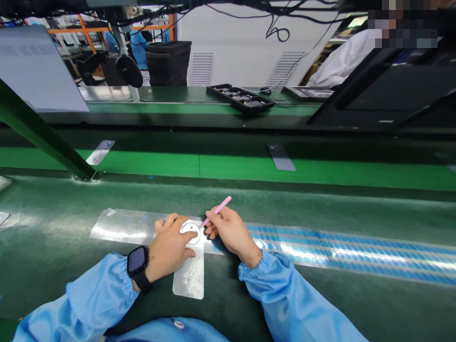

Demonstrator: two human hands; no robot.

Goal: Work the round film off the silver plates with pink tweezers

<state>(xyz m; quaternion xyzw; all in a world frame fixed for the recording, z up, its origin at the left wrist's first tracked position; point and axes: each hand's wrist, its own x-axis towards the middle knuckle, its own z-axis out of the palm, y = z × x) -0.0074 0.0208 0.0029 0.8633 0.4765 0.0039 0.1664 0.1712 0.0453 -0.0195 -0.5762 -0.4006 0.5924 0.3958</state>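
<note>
A pale silvery phone back cover [188,282] lies on the green bench, with a round white camera area [188,228] near its top. Resting on the cover's left side is my left hand [171,247], its fingers apart, one fingertip touching the round area and the thumb lying lower on the cover. My right hand [231,232] is closed around pink tweezers [223,204], whose tip reaches the right edge of the round area. Whether the tip pinches anything is too small to tell. Under the cover's upper part runs a clear film strip [121,225].
Rows of blue round stickers [338,249] cover the strip's right part. Beyond it, a green conveyor belt [231,166] carries two similar covers [100,152] [281,157]. A green post [46,135] slants at left. Behind are a black tray [242,98] and a dark monitor [392,90].
</note>
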